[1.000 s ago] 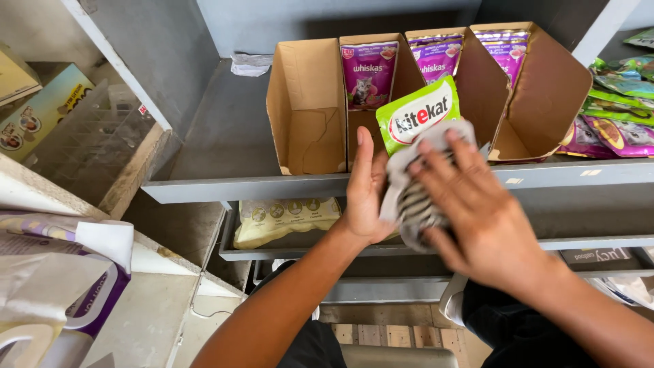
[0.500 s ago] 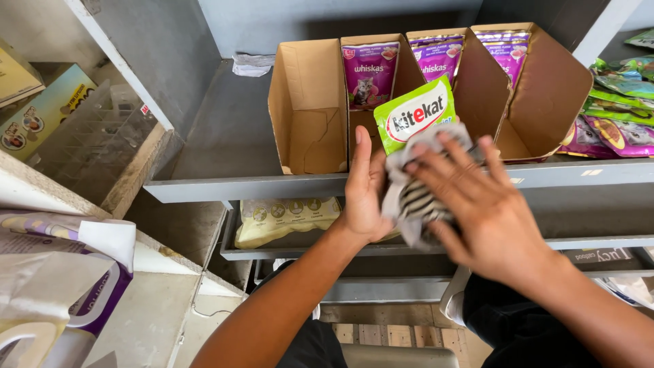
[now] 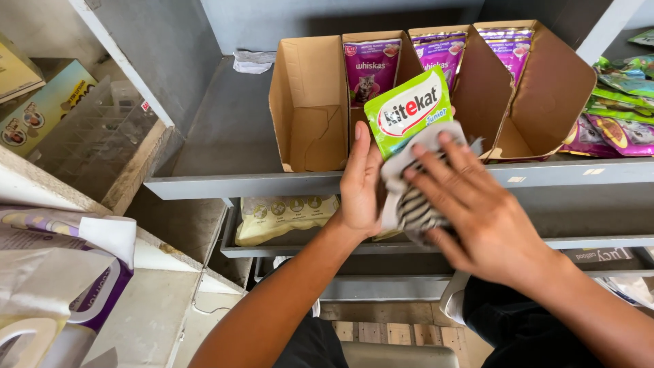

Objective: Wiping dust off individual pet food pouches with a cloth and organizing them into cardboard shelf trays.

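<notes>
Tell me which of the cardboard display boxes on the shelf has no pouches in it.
The leftmost cardboard box, beside the left hand. Its inside shows only bare cardboard, while the boxes to its right hold purple pouches.

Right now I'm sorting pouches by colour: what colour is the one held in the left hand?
Bright green pouch, seen in the head view.

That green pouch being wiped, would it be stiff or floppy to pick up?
Likely floppy: the green pouch is a thin flat sachet, propped from behind by the left hand. Probably light, and its glossy film may be slippery under the cloth.
</notes>
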